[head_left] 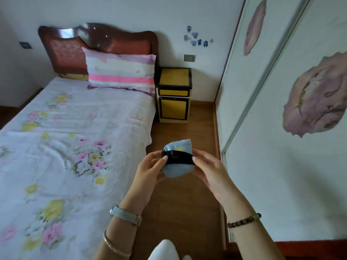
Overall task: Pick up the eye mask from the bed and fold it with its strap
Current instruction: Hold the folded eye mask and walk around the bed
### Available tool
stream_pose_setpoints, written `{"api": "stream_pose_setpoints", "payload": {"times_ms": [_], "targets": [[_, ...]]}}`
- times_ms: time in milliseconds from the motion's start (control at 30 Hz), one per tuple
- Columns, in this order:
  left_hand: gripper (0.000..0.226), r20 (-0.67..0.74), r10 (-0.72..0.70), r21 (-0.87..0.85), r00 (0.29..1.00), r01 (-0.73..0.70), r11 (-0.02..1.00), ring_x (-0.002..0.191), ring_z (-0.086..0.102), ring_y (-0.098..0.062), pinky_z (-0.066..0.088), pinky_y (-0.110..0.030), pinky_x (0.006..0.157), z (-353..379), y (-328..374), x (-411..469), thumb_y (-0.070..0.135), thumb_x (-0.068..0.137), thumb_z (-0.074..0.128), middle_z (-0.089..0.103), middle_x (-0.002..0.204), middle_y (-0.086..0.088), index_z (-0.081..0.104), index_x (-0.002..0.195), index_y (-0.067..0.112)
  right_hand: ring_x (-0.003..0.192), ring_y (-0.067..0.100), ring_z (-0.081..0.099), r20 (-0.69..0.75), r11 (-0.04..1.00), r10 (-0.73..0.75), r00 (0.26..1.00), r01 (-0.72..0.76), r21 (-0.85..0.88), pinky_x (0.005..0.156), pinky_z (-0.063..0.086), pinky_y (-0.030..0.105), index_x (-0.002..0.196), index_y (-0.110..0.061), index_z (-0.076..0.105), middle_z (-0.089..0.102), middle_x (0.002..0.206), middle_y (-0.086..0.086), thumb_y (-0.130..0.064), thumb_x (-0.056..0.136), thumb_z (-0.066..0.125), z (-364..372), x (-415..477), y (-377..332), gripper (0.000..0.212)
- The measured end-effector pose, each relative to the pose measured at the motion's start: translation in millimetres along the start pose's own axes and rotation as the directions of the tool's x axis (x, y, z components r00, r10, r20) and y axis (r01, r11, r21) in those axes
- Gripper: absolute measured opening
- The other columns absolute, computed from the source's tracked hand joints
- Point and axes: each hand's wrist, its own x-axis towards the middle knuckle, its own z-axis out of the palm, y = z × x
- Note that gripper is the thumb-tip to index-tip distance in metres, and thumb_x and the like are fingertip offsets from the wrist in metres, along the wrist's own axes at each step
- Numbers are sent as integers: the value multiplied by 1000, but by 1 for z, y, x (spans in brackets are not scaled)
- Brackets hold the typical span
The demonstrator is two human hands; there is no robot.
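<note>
Wood floor (185,194) runs between floral-sheeted bed (62,147) and white wardrobe (281,166); yellow nightstand (173,94) at bed's head. Pale-blue eye mask (177,168), folded, black strap (180,158) wrapped across, held above floor; left hand (150,169) and right hand (208,170) pinch its sides, fingers closed.

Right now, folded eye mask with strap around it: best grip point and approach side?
Pinch the eye mask across its two side edges, right at the black strap, coming in from left and right as the left hand and right hand do. The strap crosses the middle horizontally, so fingertips on its ends likely keep both band and fold from slipping.
</note>
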Motion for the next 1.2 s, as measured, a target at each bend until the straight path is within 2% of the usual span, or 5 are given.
{"api": "stream_pose_setpoints", "payload": {"times_ms": [233,400,667,900,1200], "targets": [[26,-74,-7,1,997,7,1000,94,74,-18,61,-27,69,3,15,88,14,95,59,74,102,-9,62,118,5,105,17,72,63,999,38,997,-36,-31,79,59,25,122,-11,67,73,117,9,-8,95,60,2,99,-21,27],[29,-72,-22,-16,997,21,1000,100,72,-21,62,-29,72,7,29,172,14,95,59,73,109,-14,61,122,3,107,19,72,66,997,37,997,-32,-73,84,59,30,121,-11,68,73,117,8,-8,95,60,2,181,-39,27],[22,-63,-45,-47,997,42,998,94,74,-19,61,-28,69,10,76,307,15,94,60,75,100,-7,65,115,8,107,18,71,45,993,42,998,-36,-109,88,59,33,121,-13,68,73,116,6,-9,95,61,21,309,-89,27],[24,-56,-47,-22,997,46,999,88,73,-14,58,-22,62,13,110,384,14,97,57,72,101,-9,63,118,6,109,19,71,55,994,65,996,-59,-94,91,58,35,126,-12,65,71,119,8,-9,96,60,32,389,-118,31],[22,-113,-63,-33,992,60,998,88,74,-14,60,-25,67,26,128,485,12,97,56,73,101,-10,62,118,6,111,22,69,97,990,104,990,-93,-109,90,58,34,129,-8,61,68,123,13,-7,96,57,29,501,-142,33]]}}
